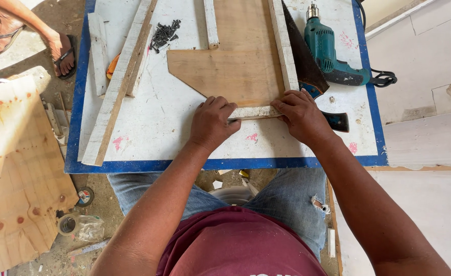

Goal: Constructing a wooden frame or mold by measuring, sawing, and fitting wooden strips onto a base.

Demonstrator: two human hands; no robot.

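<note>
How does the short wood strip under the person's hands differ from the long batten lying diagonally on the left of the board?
The short wood strip lies crosswise against the plywood piece's near edge, pressed by the left hand and right hand. The long batten is much longer, lies diagonally, and no hand touches it. Both are pale, white-stained wood on the white board.

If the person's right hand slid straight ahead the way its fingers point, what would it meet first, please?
The right hand points up and left, fingertips on the short wooden strip. Just past that lies the plywood sheet, likely the first thing met.
</note>
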